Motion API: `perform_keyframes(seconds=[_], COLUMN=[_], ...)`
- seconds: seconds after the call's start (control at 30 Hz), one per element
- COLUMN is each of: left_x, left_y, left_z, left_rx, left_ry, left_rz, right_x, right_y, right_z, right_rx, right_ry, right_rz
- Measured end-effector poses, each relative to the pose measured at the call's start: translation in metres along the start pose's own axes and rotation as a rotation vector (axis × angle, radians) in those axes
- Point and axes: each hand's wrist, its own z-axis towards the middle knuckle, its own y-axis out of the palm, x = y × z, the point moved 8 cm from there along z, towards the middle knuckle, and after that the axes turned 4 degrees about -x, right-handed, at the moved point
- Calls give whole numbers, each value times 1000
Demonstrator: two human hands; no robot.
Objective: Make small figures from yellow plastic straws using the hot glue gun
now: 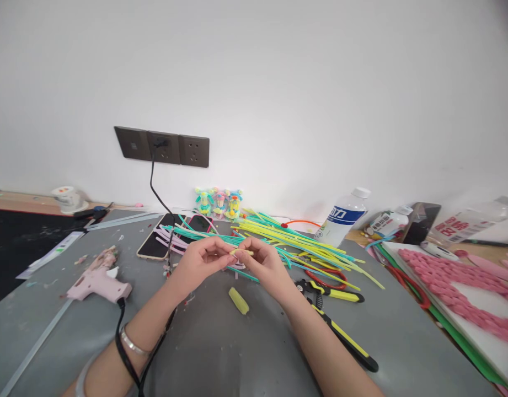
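Note:
My left hand and my right hand meet over the middle of the grey mat. Their thumbs and fingertips pinch a small piece of yellow pipe cleaner between them; its exact shape is mostly covered. Just below lies a short, thick yellow-green roll, apart from both hands. Behind the hands spreads a loose pile of yellow, teal and lilac pipe cleaners. Beside my right forearm, yellow-and-black pliers rest with their handles spread.
A pink glue gun lies at left, its black cord passing by my left forearm to the wall socket. Phones, small fuzzy figures and a bottle stand or lie behind. Pink chunky knitting is at right.

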Motion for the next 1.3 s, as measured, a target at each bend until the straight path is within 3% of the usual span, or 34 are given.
perform_keyframes(seconds=[0.6, 1.0, 1.3], left_x=[7, 13, 11], left_y=[-5, -9, -8], left_z=[3, 1, 1], left_rx=[-16, 70, 81], left_ry=[84, 106, 55], left_rz=[257, 362, 329], right_x=[-2, 5, -16], right_y=[-1, -1, -5], right_z=[-1, 1, -3], right_rx=[-38, -83, 92], right_ry=[-3, 69, -195], right_rz=[-114, -23, -319])
